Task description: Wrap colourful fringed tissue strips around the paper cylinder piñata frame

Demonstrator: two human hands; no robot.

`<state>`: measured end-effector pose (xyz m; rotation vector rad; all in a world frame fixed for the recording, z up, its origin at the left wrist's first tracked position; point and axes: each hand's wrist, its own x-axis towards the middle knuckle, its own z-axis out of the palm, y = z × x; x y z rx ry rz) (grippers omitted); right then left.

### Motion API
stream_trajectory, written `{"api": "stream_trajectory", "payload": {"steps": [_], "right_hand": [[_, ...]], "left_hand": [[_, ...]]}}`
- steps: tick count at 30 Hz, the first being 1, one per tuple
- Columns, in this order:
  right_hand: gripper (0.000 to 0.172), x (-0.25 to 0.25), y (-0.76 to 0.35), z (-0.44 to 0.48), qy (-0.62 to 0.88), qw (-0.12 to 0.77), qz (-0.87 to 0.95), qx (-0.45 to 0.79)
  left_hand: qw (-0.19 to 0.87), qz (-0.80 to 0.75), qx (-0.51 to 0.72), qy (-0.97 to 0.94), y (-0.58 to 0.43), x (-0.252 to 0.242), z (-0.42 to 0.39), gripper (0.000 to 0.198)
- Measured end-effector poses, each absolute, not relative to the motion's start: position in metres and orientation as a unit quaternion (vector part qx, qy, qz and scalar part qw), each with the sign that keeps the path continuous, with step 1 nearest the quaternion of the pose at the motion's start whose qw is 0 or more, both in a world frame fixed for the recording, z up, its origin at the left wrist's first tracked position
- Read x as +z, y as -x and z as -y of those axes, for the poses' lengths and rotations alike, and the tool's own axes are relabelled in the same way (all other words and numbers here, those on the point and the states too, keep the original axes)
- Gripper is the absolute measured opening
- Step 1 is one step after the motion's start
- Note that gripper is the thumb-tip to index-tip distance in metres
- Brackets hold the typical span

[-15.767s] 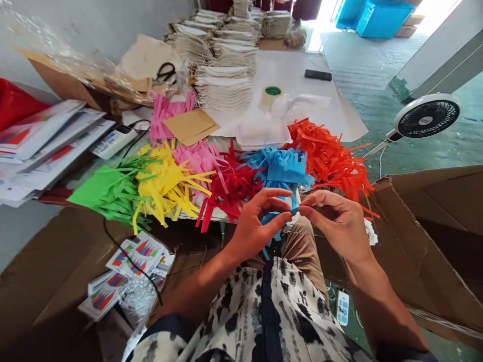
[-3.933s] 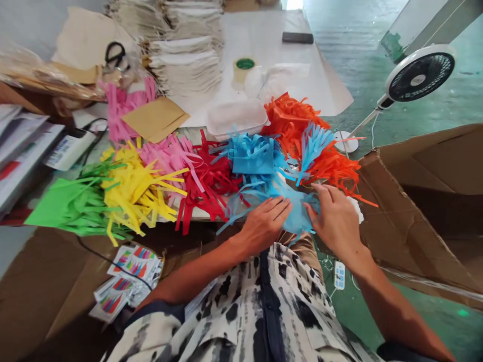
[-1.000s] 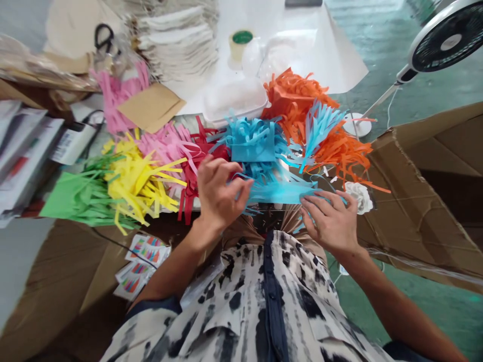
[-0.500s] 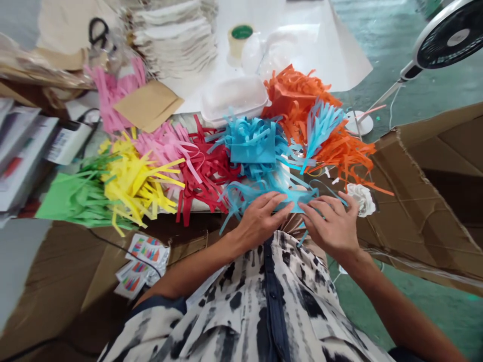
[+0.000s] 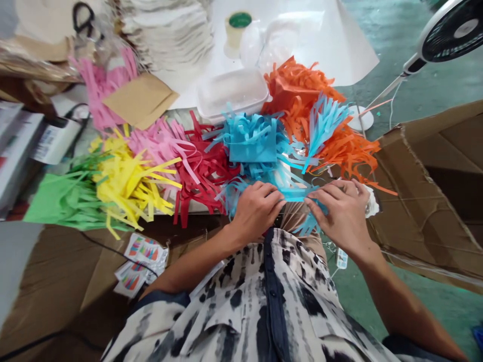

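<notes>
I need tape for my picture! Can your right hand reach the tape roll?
Probably not without stretching: your right hand rests on blue fringed paper, with orange fringed paper piled between it and the tape roll.

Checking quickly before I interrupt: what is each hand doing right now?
Left hand: closed on the blue paper fringe.
Right hand: closed on the blue paper fringe.

A small fan [image 5: 451, 40] stands beyond torn cardboard [image 5: 422, 201].

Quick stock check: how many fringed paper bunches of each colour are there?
Green bunches: 1
Yellow bunches: 1
Pink bunches: 2
Red bunches: 1
Blue bunches: 3, one under the left hand and right hand
Orange bunches: 1, one merged heap
Total: 9
</notes>
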<state>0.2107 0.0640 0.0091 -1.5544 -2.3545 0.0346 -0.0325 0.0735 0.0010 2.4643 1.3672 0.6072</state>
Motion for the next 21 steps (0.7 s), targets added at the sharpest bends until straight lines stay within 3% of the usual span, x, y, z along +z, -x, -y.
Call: {"api": "stream_trajectory", "payload": {"steps": [8, 21], "right_hand": [[0.03, 0.006, -0.205, -0.072, 0.584, 0.109, 0.804, 0.006], [0.04, 0.008, -0.203, -0.085, 0.591, 0.073, 0.803, 0.008]], "left_hand": [[0.078, -0.551, 0.19, -0.809, 0.04, 0.002, -0.077, 0.023], [0.058, -0.55, 0.191, -0.811, 0.038, -0.005, -0.076, 0.021]]}}
